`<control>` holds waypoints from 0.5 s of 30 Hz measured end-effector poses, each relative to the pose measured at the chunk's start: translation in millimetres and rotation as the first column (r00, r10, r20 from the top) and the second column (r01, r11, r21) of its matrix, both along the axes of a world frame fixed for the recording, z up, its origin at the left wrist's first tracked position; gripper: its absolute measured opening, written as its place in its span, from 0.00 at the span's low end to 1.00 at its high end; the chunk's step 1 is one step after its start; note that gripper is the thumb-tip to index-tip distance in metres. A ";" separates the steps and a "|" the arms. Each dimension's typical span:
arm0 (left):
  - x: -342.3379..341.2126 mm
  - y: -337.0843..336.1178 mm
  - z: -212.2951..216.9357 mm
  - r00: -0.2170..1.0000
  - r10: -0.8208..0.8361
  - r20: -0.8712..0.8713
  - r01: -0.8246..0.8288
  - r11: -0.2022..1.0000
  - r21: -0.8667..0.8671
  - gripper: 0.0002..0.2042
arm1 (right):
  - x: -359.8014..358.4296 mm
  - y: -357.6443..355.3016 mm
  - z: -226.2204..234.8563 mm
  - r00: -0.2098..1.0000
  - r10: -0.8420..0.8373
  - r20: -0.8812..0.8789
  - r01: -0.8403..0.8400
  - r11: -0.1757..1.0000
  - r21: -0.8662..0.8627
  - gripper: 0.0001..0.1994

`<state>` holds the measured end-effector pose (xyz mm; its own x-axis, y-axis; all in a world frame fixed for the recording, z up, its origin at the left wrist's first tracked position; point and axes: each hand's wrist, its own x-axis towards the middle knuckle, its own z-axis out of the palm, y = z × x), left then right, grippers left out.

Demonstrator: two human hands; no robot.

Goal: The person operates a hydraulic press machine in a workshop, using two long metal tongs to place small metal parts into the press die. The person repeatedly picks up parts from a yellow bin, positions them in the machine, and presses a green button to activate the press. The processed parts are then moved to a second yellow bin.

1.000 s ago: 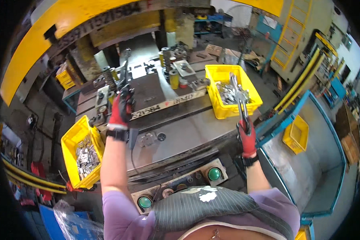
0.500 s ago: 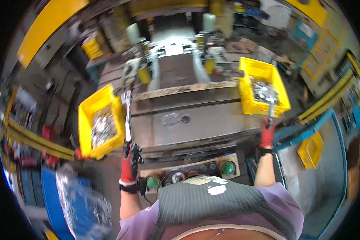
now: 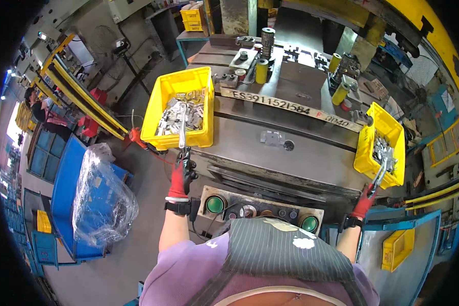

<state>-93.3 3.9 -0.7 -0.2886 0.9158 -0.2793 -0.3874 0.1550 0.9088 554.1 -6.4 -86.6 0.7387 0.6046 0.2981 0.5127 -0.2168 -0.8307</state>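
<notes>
My left hand (image 3: 181,176), in a red and black glove, grips long metal tongs (image 3: 181,127) whose tip reaches into the left yellow bin (image 3: 174,91), which is filled with small grey metal parts (image 3: 183,115). My right hand (image 3: 366,200), also gloved in red, holds a second pair of tongs (image 3: 382,171) over the right yellow bin (image 3: 365,150), where the tip touches or grips a metal part (image 3: 388,155). Between the two bins lies the grey steel press bed (image 3: 285,158), with a small flat metal piece (image 3: 273,137) on it.
A control panel with two green buttons (image 3: 215,205) runs along the press front near my body. Yellow cylinders (image 3: 260,70) and tooling stand at the back of the bed. A plastic-wrapped blue cart (image 3: 94,196) is at left, another yellow bin (image 3: 397,248) at lower right. A person (image 3: 41,109) stands far left.
My view has swung left. My left hand came back from the press die and carried its tongs to the left yellow bin. My right hand stays at the right bin.
</notes>
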 end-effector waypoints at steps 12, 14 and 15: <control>32.4 25.1 61.3 0.997 0.070 0.033 -0.077 0.939 0.336 0.15 | -205.0 -11.0 74.0 0.730 0.666 -0.154 -0.664 0.744 0.072 0.26; 37.2 23.1 77.3 0.982 0.136 -0.129 -0.065 0.893 0.446 0.14 | -215.5 -12.1 77.7 0.716 0.681 -0.157 -0.684 0.728 0.038 0.27; 42.3 21.9 83.5 0.978 0.151 -0.146 -0.072 0.892 0.445 0.14 | -219.2 -13.0 77.9 0.714 0.680 -0.167 -0.682 0.730 0.054 0.27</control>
<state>-51.0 25.8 82.9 -0.4029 0.8924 0.2032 -0.2106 -0.3065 0.9283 334.9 -19.5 -8.7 0.1627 0.9656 0.2028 0.3824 0.1278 -0.9151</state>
